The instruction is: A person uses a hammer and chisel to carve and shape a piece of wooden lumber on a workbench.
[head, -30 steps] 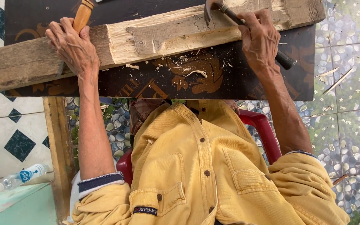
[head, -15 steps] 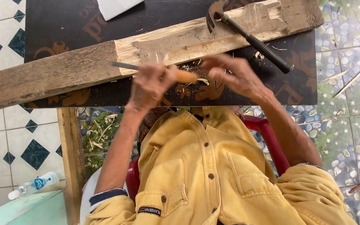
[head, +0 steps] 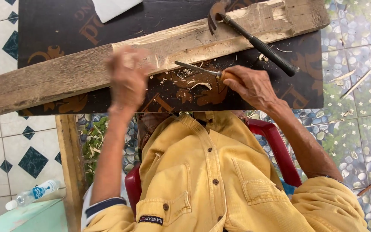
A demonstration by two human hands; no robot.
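The chisel (head: 202, 71) lies low over the dark table (head: 52, 30), its metal blade pointing toward the carved, pale notch in the long wooden plank (head: 65, 77). The right hand (head: 252, 86) is closed around the chisel's wooden handle, fingers wrapped over it, wrist bent and forearm running back to a rolled yellow sleeve. The blade tip sits just beside the plank's near edge; whether it touches the wood cannot be told.

The left hand (head: 127, 79) is blurred, raised over the plank's near edge to the left of the notch, back of the hand toward the camera, fingers curled loosely downward. It appears to hold nothing; contact with the plank cannot be confirmed. The two hands are apart, with the chisel blade between them.

A hammer (head: 254, 41) with a black grip rests diagonally across the plank, head on the wood, well clear of both hands. Wood shavings (head: 194, 83) lie scattered on the table below the notch. A plastic bottle (head: 33, 194) lies at lower left.
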